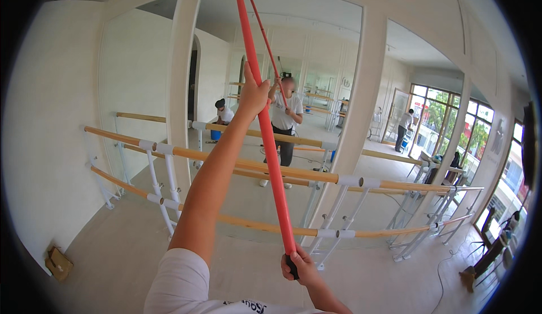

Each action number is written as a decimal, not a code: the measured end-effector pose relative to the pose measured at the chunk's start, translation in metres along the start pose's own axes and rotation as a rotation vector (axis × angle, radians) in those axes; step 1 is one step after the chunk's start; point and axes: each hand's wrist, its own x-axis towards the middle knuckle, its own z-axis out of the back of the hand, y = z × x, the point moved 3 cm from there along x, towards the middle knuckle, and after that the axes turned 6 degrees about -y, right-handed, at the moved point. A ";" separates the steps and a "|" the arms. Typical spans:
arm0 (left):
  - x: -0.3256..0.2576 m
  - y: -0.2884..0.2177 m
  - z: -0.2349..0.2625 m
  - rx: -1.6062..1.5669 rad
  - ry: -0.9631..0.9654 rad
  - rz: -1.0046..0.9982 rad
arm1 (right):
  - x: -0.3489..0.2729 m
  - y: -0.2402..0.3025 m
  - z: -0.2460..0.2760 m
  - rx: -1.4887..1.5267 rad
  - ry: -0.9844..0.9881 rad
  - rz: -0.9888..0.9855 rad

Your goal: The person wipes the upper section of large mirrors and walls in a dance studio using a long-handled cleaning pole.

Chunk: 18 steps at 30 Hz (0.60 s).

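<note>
A long red pole slants up in front of me and runs out of the picture at the top, so its upper end is hidden. My left hand is raised with the arm stretched out, its fingers wrapped round the pole partway up. Lower down, my right hand is closed round the pole's bottom end, by the black end piece. A tall wall mirror behind the pole reflects me holding it.
Wooden ballet barres on white metal stands cross before the mirrors. A brown cardboard box lies by the left wall. On the right, a cable trails over the floor. Two other people appear in the mirrors, one crouching, one standing by the windows.
</note>
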 end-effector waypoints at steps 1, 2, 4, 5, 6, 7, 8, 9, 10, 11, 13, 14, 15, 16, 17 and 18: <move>-0.003 -0.007 -0.012 0.040 -0.019 -0.015 | -0.010 0.012 0.010 0.019 0.000 0.029; -0.007 -0.013 -0.031 0.074 -0.027 -0.029 | -0.020 0.024 0.024 0.039 -0.012 0.064; -0.023 -0.024 -0.074 0.068 -0.027 -0.061 | -0.045 0.038 0.056 0.140 -0.010 0.087; -0.029 -0.023 -0.093 0.103 -0.032 -0.099 | -0.056 0.045 0.069 0.187 0.001 0.097; -0.033 -0.018 -0.113 0.138 -0.038 -0.138 | -0.070 0.052 0.080 0.150 -0.036 0.119; -0.041 -0.017 -0.135 0.174 -0.040 -0.178 | -0.085 0.057 0.095 0.098 -0.091 0.148; -0.059 -0.029 -0.159 -0.003 -0.019 -0.157 | -0.101 0.059 0.113 0.047 -0.152 0.176; -0.077 -0.041 -0.179 -0.046 0.049 -0.117 | -0.116 0.061 0.128 -0.003 -0.213 0.200; -0.095 -0.054 -0.196 -0.086 0.115 -0.081 | -0.131 0.062 0.140 -0.025 -0.280 0.218; -0.109 -0.059 -0.211 -0.124 0.170 -0.041 | -0.145 0.062 0.150 -0.052 -0.341 0.226; -0.132 -0.058 -0.249 -0.222 0.234 -0.070 | -0.171 0.060 0.164 -0.068 -0.447 0.260; -0.147 -0.067 -0.261 -0.238 0.272 -0.046 | -0.184 0.058 0.169 -0.060 -0.489 0.284; -0.156 -0.065 -0.279 -0.254 0.294 -0.063 | -0.195 0.054 0.176 -0.052 -0.531 0.309; -0.168 -0.069 -0.294 -0.270 0.329 -0.039 | -0.207 0.050 0.187 -0.072 -0.518 0.301; -0.178 -0.072 -0.304 -0.276 0.356 -0.017 | -0.213 0.054 0.182 -0.064 -0.581 0.261; -0.187 -0.073 -0.312 -0.278 0.397 -0.002 | -0.222 0.056 0.171 -0.056 -0.642 0.219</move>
